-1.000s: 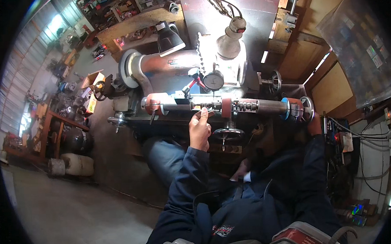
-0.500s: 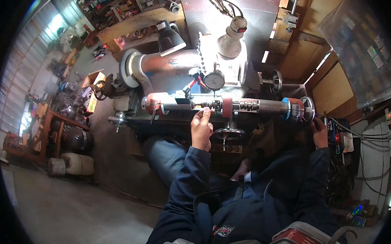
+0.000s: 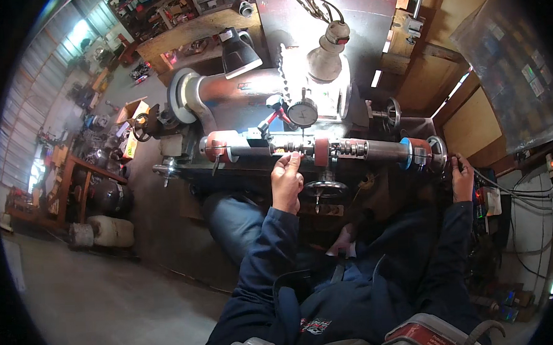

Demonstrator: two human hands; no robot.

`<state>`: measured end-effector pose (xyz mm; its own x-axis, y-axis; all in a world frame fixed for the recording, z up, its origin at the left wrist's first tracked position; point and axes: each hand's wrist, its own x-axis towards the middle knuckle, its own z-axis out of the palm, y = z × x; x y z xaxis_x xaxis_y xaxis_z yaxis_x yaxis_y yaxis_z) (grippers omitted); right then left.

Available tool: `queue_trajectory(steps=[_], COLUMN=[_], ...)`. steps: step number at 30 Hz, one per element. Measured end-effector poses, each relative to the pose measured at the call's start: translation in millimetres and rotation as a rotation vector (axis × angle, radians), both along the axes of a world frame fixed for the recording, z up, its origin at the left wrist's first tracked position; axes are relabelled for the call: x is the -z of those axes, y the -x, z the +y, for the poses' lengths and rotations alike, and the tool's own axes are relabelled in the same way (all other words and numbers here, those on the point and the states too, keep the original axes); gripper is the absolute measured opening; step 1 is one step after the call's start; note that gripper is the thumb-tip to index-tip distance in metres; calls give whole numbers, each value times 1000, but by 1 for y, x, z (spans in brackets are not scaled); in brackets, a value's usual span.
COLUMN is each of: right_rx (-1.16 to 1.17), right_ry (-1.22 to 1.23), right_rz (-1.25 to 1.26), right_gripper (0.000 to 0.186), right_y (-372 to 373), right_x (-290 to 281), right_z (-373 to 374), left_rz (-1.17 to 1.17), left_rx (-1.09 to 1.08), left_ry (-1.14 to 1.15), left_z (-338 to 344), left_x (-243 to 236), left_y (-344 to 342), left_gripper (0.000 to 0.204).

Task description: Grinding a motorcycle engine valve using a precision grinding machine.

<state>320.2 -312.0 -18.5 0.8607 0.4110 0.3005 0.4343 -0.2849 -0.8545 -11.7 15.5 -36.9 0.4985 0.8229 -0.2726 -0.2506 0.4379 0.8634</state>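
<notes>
A lobed metal shaft [image 3: 351, 149] lies horizontally in a bench machine, between a red clamp collar [image 3: 221, 145] at the left and a handwheel [image 3: 437, 153] at the right. A round dial gauge [image 3: 302, 113] stands above it, its stem pointing down at the shaft. My left hand [image 3: 287, 183] is closed, thumb and forefinger pinched together against the shaft's left section; anything between the fingertips is too small to make out. Beside the right handwheel's rim is my right hand [image 3: 462, 177], fingers raised and slightly apart; whether they touch the rim is unclear.
Below the shaft sits another handwheel [image 3: 325, 189] with a crank handle. A black lamp [image 3: 239, 52] and a pale lamp-like fitting [image 3: 328, 54] stand behind. Cables [image 3: 518, 190] hang at the right. Shelving and a gas cylinder [image 3: 109, 196] stand at the left.
My right hand has moved up and slightly right beside the handwheel, its fingers now raised. My left hand stays pinched at the shaft, barely shifted. The shaft's lobes look slightly turned.
</notes>
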Motion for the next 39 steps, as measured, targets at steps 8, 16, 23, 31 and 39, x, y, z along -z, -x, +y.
queue_trajectory(steps=[8,16,23,31,39], right_rx=[6,-63,-246,-149,483], right_ry=[42,-13,-53,321,-380], right_rz=[-50,84,152,-17,160], right_gripper=[22,24,35,36,48], right_y=[-14,-52,-85,-75,95], right_x=[-12,9,72,109,52], right_z=[22,35,32,-6,15], left_rz=[-23,-44,-90,76,-93], left_rx=[-14,-24,-196,-555,-90], left_ry=[-3,28,30,-473,-1233], left_z=[0,0,-1,-20,-79], left_x=[4,3,10,10,-24], left_y=[-2,-2,-3,-12,-17], left_gripper=[26,24,21,13,12])
